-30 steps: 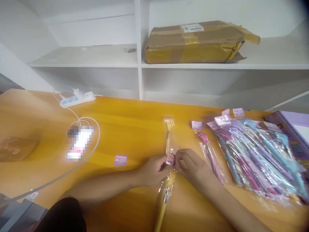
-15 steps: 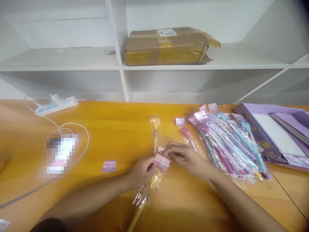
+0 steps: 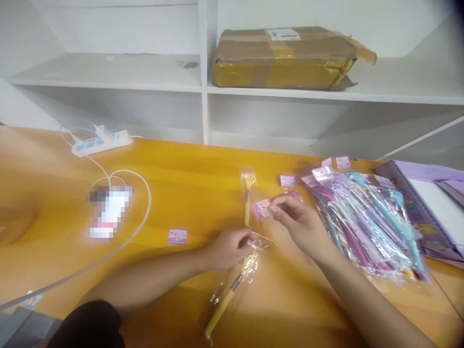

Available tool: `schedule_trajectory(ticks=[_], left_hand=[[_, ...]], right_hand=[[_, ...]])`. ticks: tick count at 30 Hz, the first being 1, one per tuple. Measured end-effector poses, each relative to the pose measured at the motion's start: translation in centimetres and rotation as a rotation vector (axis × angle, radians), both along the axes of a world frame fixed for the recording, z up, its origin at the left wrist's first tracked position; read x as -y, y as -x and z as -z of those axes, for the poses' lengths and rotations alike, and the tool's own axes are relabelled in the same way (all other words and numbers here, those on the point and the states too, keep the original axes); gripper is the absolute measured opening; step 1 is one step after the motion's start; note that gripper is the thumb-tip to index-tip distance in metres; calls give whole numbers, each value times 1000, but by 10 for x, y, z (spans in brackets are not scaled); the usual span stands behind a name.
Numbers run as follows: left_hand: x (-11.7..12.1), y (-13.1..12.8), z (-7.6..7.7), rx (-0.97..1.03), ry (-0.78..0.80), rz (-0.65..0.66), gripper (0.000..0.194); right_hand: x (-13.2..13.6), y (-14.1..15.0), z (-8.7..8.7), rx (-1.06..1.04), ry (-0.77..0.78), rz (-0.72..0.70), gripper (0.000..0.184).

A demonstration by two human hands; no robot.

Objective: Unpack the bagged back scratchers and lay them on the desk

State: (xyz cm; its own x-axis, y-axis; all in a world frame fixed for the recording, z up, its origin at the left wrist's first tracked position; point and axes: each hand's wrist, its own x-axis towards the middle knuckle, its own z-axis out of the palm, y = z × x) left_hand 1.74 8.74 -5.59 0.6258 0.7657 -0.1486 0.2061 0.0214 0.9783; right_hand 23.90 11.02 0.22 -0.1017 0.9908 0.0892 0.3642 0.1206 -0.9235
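Observation:
My left hand (image 3: 230, 247) is closed around the top of a clear plastic sleeve holding a yellow back scratcher (image 3: 228, 295), which lies on the orange table (image 3: 188, 193). My right hand (image 3: 302, 222) pinches a small pink header card (image 3: 261, 208), lifted a little up and away from the sleeve's mouth. A second yellow scratcher (image 3: 247, 193) in its sleeve lies just beyond my hands. A loose pink card (image 3: 177, 236) rests on the table to the left.
A pile of bagged pink, purple and blue scratchers (image 3: 366, 217) lies to the right, beside a purple box (image 3: 420, 208). At the left are a power strip (image 3: 97, 141), white cable and a blurred device (image 3: 108, 214). A taped cardboard parcel (image 3: 286, 58) sits on the white shelf.
My right hand has pulled the pink card off the top of the sleeve and moved it up and right. My left hand stays on the sleeve. The view has shifted sideways.

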Motion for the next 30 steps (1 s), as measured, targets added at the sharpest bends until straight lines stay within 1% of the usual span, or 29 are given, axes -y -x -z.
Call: schedule_trajectory(ticks=[2, 4, 6, 8, 10, 11, 12, 14, 16, 17, 19, 21, 23, 24, 25, 27, 29, 30], left_hand=[[-1, 0, 0, 33, -85, 28, 13], [0, 0, 1, 36, -180, 44, 17], [1, 2, 2, -27, -202, 46, 20], [3, 4, 3, -101, -202, 56, 18], [4, 5, 4, -109, -228, 76, 17], [4, 5, 5, -90, -240, 83, 17], [4, 4, 6, -64, -244, 87, 15], [3, 2, 9, -14, -212, 67, 14], [2, 0, 12, 37, -132, 7, 22], [1, -1, 12, 77, -82, -41, 26], [-2, -1, 12, 178, 19, -155, 35], [-5, -1, 11, 262, 116, -254, 42], [-7, -1, 10, 310, 210, -295, 48], [-7, -1, 10, 339, 251, -292, 49], [-7, -1, 10, 383, 280, -286, 50], [-5, -2, 11, 500, 296, -274, 49], [-2, -1, 12, 582, 271, -213, 51], [-1, 0, 12, 587, 255, -155, 53]], right_hand=[[-6, 31, -15, -20, 97, -176, 30], [-15, 70, -27, 28, 160, -379, 21], [-25, 110, -34, 102, 196, -521, 12], [-36, 141, -35, 227, 243, -661, 11], [-45, 158, -34, 365, 225, -724, 12], [-46, 159, -34, 420, 193, -712, 12], [-46, 154, -34, 458, 145, -667, 13], [-39, 132, -35, 469, 23, -517, 17], [-24, 96, -36, 444, -109, -352, 22], [-15, 76, -35, 425, -150, -293, 25], [5, 40, -31, 447, -164, -164, 33], [21, 17, -21, 472, -109, -120, 48], [30, 11, -8, 383, 21, -152, 62], [32, 12, -1, 280, 95, -182, 64], [32, 16, 4, 153, 166, -214, 61], [28, 23, 10, -103, 278, -255, 51], [21, 24, 9, -275, 339, -227, 47], [18, 20, 7, -324, 341, -168, 47]])
